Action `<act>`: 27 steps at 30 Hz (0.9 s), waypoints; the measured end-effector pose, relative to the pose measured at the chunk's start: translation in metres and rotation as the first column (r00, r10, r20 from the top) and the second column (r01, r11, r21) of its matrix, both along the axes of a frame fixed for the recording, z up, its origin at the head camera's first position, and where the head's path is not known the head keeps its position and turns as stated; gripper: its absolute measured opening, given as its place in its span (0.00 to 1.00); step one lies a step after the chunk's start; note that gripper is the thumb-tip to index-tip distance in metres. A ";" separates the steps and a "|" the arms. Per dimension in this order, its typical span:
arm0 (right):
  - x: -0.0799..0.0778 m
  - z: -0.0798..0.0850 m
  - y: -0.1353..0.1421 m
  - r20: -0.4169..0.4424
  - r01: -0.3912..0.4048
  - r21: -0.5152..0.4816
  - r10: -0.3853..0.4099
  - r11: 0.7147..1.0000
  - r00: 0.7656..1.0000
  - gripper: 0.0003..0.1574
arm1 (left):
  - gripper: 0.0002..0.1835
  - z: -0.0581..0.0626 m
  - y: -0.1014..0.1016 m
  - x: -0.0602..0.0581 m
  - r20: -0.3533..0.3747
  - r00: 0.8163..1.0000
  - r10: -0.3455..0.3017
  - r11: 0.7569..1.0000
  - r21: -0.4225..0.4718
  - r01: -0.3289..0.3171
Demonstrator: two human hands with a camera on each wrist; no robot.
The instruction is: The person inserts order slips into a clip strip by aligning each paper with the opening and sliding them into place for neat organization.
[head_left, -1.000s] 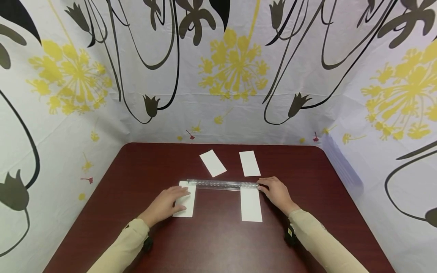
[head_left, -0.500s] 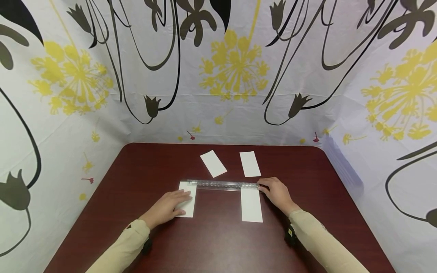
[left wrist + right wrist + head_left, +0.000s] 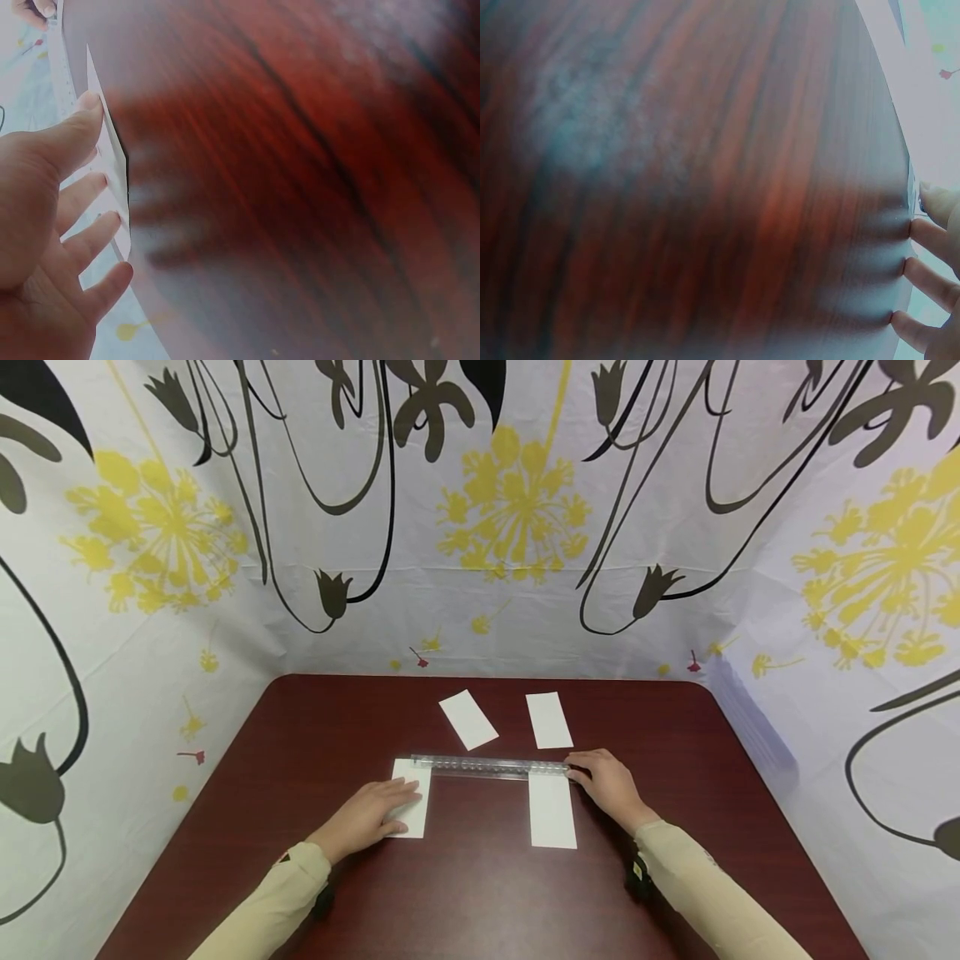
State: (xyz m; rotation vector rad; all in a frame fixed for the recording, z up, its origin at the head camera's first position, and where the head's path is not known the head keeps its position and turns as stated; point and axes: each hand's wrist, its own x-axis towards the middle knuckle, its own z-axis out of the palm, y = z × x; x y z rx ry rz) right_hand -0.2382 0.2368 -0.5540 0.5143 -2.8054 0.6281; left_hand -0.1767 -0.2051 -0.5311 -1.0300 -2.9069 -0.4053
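Note:
A clear ruler (image 3: 483,767) lies across the tops of two white cards on the table. My left hand (image 3: 363,817) rests on the left card (image 3: 415,817) with its fingers spread; the left wrist view shows the thumb and fingertips along this card (image 3: 114,161). At the ruler's right end, my right hand (image 3: 611,787) holds it between thumb and fingers. Several of that hand's fingertips touch the tabletop in the right wrist view. The right card (image 3: 552,814) lies under the ruler near that end, just left of the hand.
Beyond the ruler lie two more white cards, one tilted (image 3: 468,720) and one nearly straight (image 3: 549,720). All sit on a dark red-brown wooden table (image 3: 480,893) with rounded far corners. Flower-patterned white cloth (image 3: 517,610) surrounds its back and sides.
My left hand has shifted very slightly on the left card, its fingers reaching a little further right. The ruler, the other cards and my right hand keep their places.

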 end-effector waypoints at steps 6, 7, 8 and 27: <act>0.000 0.000 0.000 -0.001 0.003 -0.001 -0.003 1.000 1.000 0.18 | 0.29 -0.001 0.000 0.000 0.001 1.000 -0.009 1.000 0.003 0.009; 0.000 0.000 0.000 -0.001 0.003 0.000 -0.003 1.000 1.000 0.18 | 0.29 -0.001 0.000 0.000 0.003 1.000 -0.009 1.000 0.005 0.009; 0.000 0.000 0.000 -0.001 0.004 0.000 -0.004 1.000 1.000 0.18 | 0.29 -0.001 0.000 0.000 0.004 1.000 -0.009 1.000 0.006 0.009; 0.000 -0.001 0.000 -0.011 0.001 0.001 -0.001 1.000 1.000 0.18 | 0.29 -0.002 0.004 0.000 -0.006 1.000 -0.017 1.000 0.009 0.017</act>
